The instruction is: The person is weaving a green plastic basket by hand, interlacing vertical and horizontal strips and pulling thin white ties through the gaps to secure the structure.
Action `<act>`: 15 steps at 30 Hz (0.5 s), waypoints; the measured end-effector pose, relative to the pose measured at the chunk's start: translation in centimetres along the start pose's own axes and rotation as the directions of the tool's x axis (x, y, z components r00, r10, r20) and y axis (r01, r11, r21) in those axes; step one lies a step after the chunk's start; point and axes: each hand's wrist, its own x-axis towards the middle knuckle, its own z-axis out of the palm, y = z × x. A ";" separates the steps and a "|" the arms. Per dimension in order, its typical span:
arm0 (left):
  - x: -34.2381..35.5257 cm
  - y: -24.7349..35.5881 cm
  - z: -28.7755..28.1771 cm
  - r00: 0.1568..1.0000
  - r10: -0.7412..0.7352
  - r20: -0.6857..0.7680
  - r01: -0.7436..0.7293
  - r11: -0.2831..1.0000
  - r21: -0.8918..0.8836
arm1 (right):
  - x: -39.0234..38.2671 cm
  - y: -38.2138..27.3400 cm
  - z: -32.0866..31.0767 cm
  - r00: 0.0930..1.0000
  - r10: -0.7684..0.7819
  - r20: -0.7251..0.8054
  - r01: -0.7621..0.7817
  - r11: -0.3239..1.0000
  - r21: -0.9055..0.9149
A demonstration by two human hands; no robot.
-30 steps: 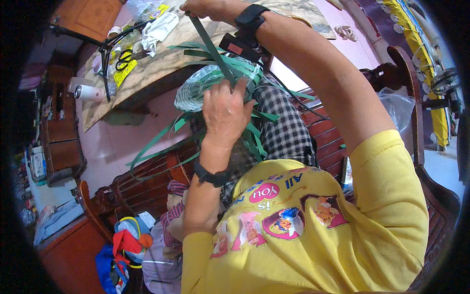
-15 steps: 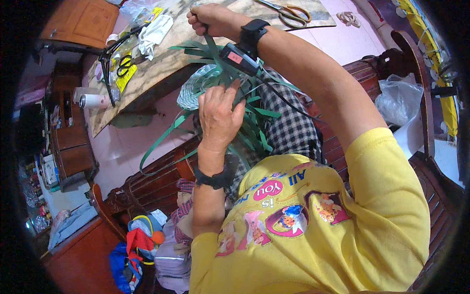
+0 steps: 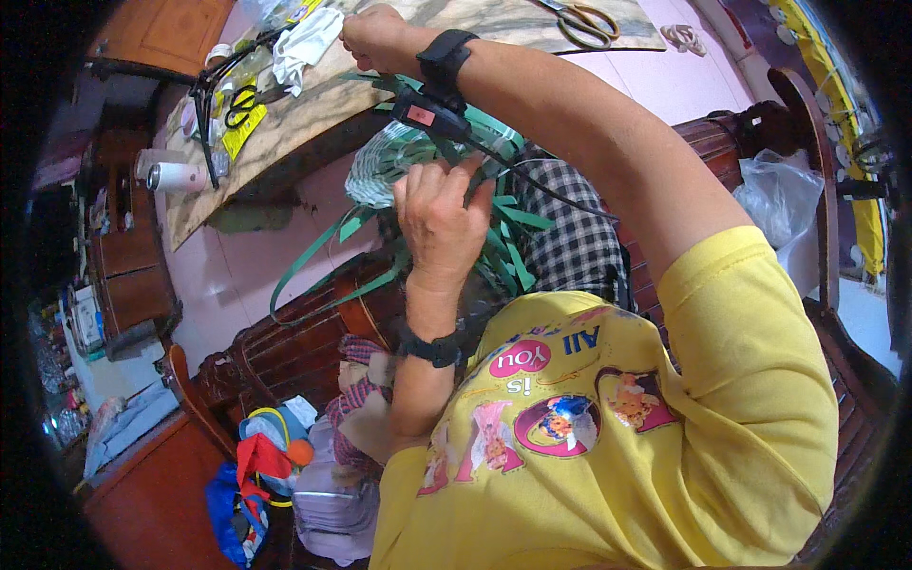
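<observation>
A woven basket point(image 3: 369, 171) of white and green plastic strips rests over my lap, with loose green strips point(image 3: 518, 217) fanning out from it. My left hand point(image 3: 442, 217) is closed on the basket's near side, its fingertips curled among the strips. Up and to the left, over the marbled table, my right hand point(image 3: 373, 38) makes a fist; a green strip runs between it and the basket, partly hidden behind the wrist. One long green strip point(image 3: 302, 261) loops down at the left of the basket.
On the marbled table point(image 3: 328, 119) lie a white cloth point(image 3: 302, 59), black-handled scissors point(image 3: 240, 106), a black stand point(image 3: 204, 133), a pinkish-white cup point(image 3: 178, 177) and large brown-handled scissors point(image 3: 587, 24). A wooden bench point(image 3: 304, 328) surrounds me, holding a lilac bag point(image 3: 332, 508) and a clear plastic bag point(image 3: 779, 195).
My right hand has moved left and slightly up, away from the basket, its wrist now passing over the strips. My left hand has shifted a little right, still on the basket.
</observation>
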 end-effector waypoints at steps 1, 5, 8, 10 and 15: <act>-0.2 -0.1 -0.1 1.000 -0.010 -0.002 0.010 1.000 0.002 | -0.6 -0.6 -0.7 0.999 -0.016 -0.030 0.016 1.000 -0.006; -0.3 -0.1 -0.1 1.000 -0.015 -0.007 0.014 1.000 -0.022 | -1.7 -1.1 -2.8 0.992 -0.026 -0.124 0.013 0.995 -0.103; -0.2 0.1 0.1 0.999 0.005 -0.035 -0.006 0.999 -0.038 | -1.8 -1.0 -2.9 0.980 -0.160 0.121 0.196 0.891 -0.409; 0.0 0.4 0.2 0.998 0.027 -0.057 -0.030 0.998 -0.055 | -1.5 -0.1 -2.3 0.999 -0.045 0.024 0.050 0.947 -0.318; 0.4 0.7 -0.2 0.999 0.045 -0.010 -0.046 0.995 -0.085 | -0.7 1.6 -2.6 0.962 0.153 0.225 -0.118 0.980 -0.161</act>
